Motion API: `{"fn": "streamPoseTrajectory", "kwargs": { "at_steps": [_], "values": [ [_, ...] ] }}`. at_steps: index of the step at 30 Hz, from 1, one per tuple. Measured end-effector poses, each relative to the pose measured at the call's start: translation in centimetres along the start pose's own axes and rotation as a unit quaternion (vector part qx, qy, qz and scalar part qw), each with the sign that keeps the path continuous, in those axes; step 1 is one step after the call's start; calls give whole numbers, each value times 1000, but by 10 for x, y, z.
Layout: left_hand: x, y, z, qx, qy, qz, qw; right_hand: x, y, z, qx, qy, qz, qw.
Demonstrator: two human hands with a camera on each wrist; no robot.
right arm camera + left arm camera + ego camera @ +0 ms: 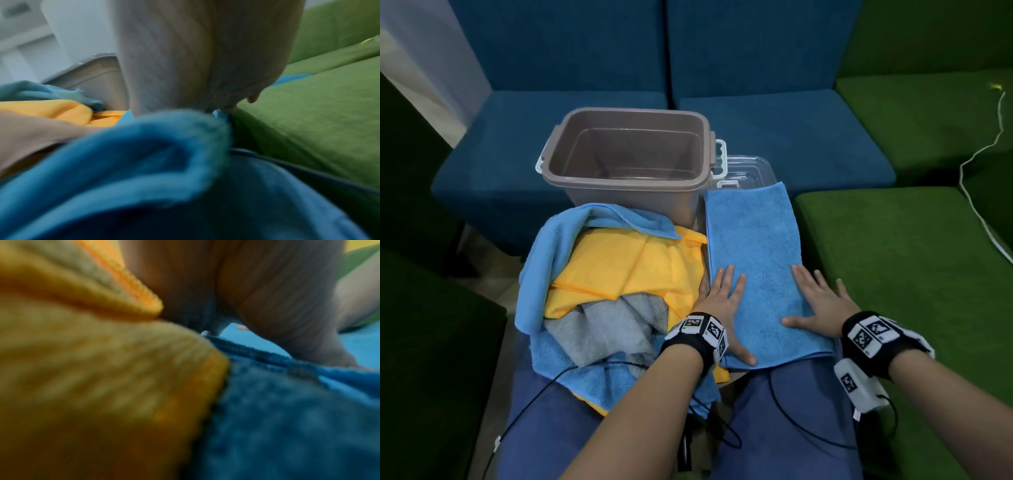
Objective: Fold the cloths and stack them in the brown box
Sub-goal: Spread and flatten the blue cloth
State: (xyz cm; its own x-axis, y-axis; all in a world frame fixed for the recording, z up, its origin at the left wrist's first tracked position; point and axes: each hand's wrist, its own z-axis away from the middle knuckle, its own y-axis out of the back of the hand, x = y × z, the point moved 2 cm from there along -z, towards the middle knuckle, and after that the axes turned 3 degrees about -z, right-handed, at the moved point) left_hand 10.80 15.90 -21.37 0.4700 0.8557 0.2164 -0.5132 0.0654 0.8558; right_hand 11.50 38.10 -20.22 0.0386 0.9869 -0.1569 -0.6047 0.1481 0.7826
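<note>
A blue cloth [753, 246], folded into a long strip, lies on my right thigh and reaches toward the brown box [630, 150], which stands empty ahead. My left hand [722, 298] lies flat on the strip's near left edge with fingers straight. My right hand [818, 301] presses flat on its near right side, thumb spread. A heap of loose cloths lies on my left thigh: a yellow cloth [633, 270], a grey cloth [606, 325] and another blue cloth [558, 240]. The wrist views are blurred: left palm [267, 296] over blue cloth [287, 418], right palm [195, 56] over blue cloth [144, 154].
A clear plastic lid or tray [746, 171] sits behind the strip, right of the box. Blue sofa seats [774, 130] stand behind, green cushions [911, 274] to the right. A white cable [983, 164] runs over the green cushion. Black wires cross my lap [774, 428].
</note>
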Motion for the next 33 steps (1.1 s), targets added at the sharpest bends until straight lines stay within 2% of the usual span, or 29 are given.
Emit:
{"fn": "streamPoseTrajectory", "kwargs": {
  "at_steps": [3, 5, 6, 9, 11, 12, 14, 16, 19, 22, 26, 27, 29, 31, 33],
  "values": [
    [3, 6, 1, -28, 9, -13, 999, 1, 12, -4, 19, -31, 8, 999],
    [10, 27, 0, -56, 26, -26, 998, -10, 24, -8, 68, -12, -16, 997],
    [15, 43, -1, -45, 36, -25, 998, -17, 32, -11, 87, 2, -26, 996],
    [22, 90, -16, 80, 70, 38, 994, -39, 51, -27, 103, 45, -41, 993],
    [17, 103, -31, 124, 73, 88, 986, -53, 59, -40, 91, 73, -23, 993],
    [12, 100, -40, 116, 68, 100, 986, -59, 60, -47, 83, 85, -3, 993],
    [0, 84, -54, 56, 71, 83, 992, -64, 56, -58, 56, 103, 31, 993],
    [-14, 63, -61, 17, 74, 48, 996, -62, 50, -68, 44, 111, 15, 993],
    [-25, 50, -62, 23, 60, 39, 997, -45, 55, -79, 73, 95, -14, 993],
    [-26, 49, -62, 27, 63, 29, 997, -22, 67, -92, 91, 48, -23, 994],
    [-29, 46, -63, 42, 67, 36, 996, -20, 85, -109, 113, 0, 37, 993],
    [-29, 46, -62, 43, 72, 33, 996, -29, 87, -111, 132, 11, 49, 990],
    [-31, 48, -62, 49, 84, 26, 995, -54, 85, -112, 138, 77, 38, 987],
    [-32, 48, -63, 51, 91, 34, 994, -75, 76, -113, 87, 145, 27, 985],
    [-34, 46, -63, 53, 96, 49, 993, -77, 73, -117, 61, 160, 32, 985]
  ]
}}
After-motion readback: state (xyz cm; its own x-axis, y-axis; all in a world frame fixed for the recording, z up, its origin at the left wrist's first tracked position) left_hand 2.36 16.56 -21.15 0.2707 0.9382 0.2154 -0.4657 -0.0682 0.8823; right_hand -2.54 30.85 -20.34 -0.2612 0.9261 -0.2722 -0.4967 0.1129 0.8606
